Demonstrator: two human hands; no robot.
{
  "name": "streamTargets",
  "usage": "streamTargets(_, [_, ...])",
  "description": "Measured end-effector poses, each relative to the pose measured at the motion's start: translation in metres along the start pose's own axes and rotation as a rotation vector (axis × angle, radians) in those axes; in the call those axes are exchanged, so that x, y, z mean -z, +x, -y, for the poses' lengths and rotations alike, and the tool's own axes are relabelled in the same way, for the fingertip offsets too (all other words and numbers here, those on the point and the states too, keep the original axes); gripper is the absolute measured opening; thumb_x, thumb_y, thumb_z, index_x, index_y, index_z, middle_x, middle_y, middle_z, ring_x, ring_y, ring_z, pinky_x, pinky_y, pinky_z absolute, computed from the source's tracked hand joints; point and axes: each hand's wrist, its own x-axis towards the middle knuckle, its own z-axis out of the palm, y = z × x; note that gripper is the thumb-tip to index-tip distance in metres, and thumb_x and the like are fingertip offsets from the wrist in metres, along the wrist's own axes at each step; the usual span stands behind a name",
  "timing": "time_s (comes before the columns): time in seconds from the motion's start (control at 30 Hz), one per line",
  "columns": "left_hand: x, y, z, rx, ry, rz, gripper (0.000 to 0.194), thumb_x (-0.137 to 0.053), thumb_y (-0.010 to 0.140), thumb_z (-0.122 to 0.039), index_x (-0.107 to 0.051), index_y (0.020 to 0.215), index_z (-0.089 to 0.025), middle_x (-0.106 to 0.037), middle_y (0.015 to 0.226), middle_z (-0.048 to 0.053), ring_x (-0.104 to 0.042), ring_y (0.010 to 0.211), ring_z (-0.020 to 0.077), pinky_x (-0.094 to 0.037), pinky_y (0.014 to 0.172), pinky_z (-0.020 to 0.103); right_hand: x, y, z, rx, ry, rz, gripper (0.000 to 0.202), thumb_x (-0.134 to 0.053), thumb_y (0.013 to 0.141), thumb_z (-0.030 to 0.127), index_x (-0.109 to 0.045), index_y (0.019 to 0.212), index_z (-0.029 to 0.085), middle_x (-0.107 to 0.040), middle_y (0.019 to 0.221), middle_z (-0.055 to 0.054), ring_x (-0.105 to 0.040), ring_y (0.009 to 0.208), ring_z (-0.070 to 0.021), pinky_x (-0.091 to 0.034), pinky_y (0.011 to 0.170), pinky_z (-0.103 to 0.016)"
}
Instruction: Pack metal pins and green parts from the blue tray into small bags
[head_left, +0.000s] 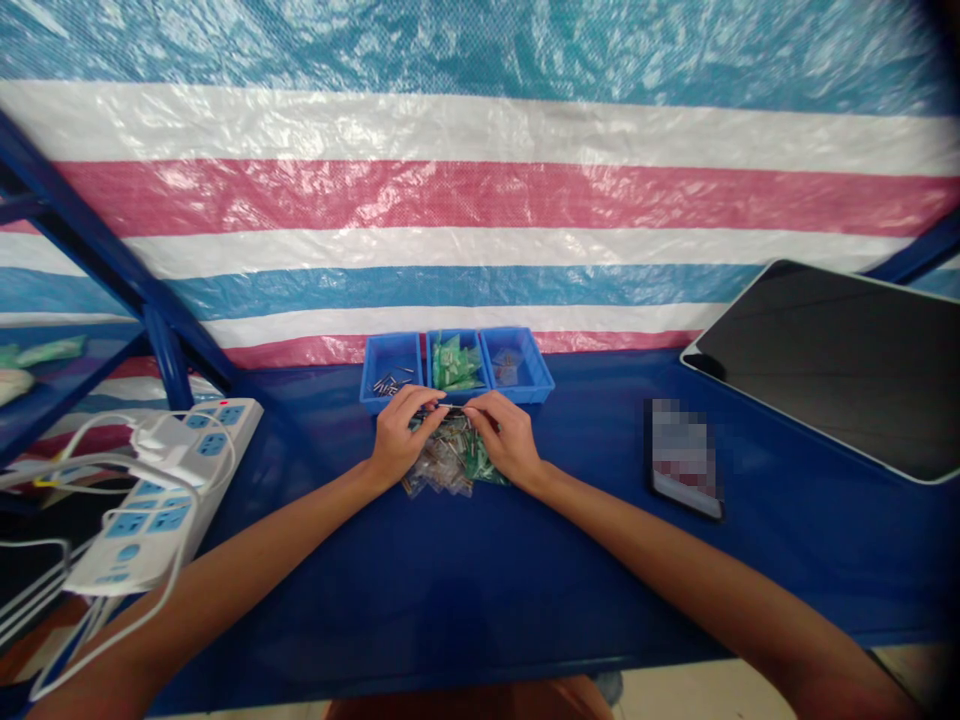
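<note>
My left hand (400, 432) and my right hand (511, 432) are closed in a pinch, fingertips facing each other. Between them runs a thin, light metal pin (454, 406), too small to make out in detail. Under the fingers lies a heap of small clear plastic packets (442, 472), mixed with green packets (480, 464) and small metal pieces. Just beyond stand three joined blue bins (456, 334). Slim metal pieces (390, 385) lie in the left bin, green packets (454, 364) fill the middle one, and clear packets (508, 366) are in the right one.
A white power strip (225, 440) with tangled white cables lies to the left, beside a blue metal frame (169, 345). On the right are a phone (686, 460), partly blurred, and a large dark-screened panel (832, 360). Striped plastic sheeting (480, 190) hangs behind the blue table (465, 590).
</note>
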Motion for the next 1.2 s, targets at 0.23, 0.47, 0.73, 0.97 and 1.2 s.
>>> streamTargets(0.23, [-0.0005, -0.0012, 0.0012, -0.022, -0.002, -0.008, 0.009, -0.057, 0.087, -0.023, -0.063, 0.090, -0.016, -0.063, 0.089, 0.004, -0.058, 0.085, 0.0140, -0.047, 0.080, 0.027, -0.0001, -0.0012, 0.0012, -0.017, 0.011, -0.012, 0.019, -0.048, 0.093, 0.029, -0.062, 0.099, 0.019, -0.063, 0.086, -0.004, -0.058, 0.074, -0.0151, -0.046, 0.073, -0.028])
streamTargets(0.47, [0.0001, -0.0007, 0.0008, -0.034, -0.022, 0.008, 0.009, -0.056, 0.087, -0.022, -0.063, 0.085, -0.016, -0.063, 0.085, 0.004, -0.059, 0.083, 0.0139, -0.047, 0.079, 0.027, 0.0001, -0.0018, 0.0018, -0.019, -0.001, -0.010, 0.017, -0.047, 0.093, 0.028, -0.061, 0.093, 0.019, -0.063, 0.084, -0.004, -0.057, 0.072, -0.0150, -0.046, 0.071, -0.028])
streamTargets(0.73, [0.0003, -0.0013, 0.0009, -0.029, -0.037, 0.011, 0.009, -0.057, 0.087, -0.022, -0.064, 0.087, -0.016, -0.063, 0.085, 0.004, -0.059, 0.083, 0.0139, -0.047, 0.078, 0.027, 0.0003, -0.0007, 0.0025, 0.002, -0.005, -0.018, 0.019, -0.045, 0.094, 0.028, -0.062, 0.091, 0.019, -0.063, 0.084, -0.005, -0.058, 0.076, -0.0160, -0.046, 0.073, -0.029])
streamTargets(0.97, [-0.0006, -0.0015, -0.0001, -0.025, -0.036, 0.007, 0.011, -0.057, 0.087, -0.023, -0.065, 0.093, -0.017, -0.064, 0.087, 0.004, -0.058, 0.077, 0.0121, -0.048, 0.073, 0.025, 0.0007, 0.0000, 0.0020, 0.009, -0.007, 0.001, 0.018, -0.047, 0.093, 0.027, -0.062, 0.090, 0.019, -0.062, 0.083, -0.005, -0.057, 0.076, -0.0162, -0.045, 0.072, -0.029])
streamTargets(1.2, [-0.0008, -0.0013, -0.0009, -0.034, -0.034, -0.004, 0.013, -0.055, 0.088, -0.024, -0.064, 0.095, -0.017, -0.064, 0.086, 0.004, -0.056, 0.072, 0.0112, -0.048, 0.069, 0.025, -0.0016, -0.0003, -0.0006, 0.022, -0.023, 0.026, 0.019, -0.048, 0.093, 0.028, -0.065, 0.092, 0.020, -0.063, 0.084, -0.006, -0.058, 0.079, -0.0170, -0.047, 0.073, -0.030])
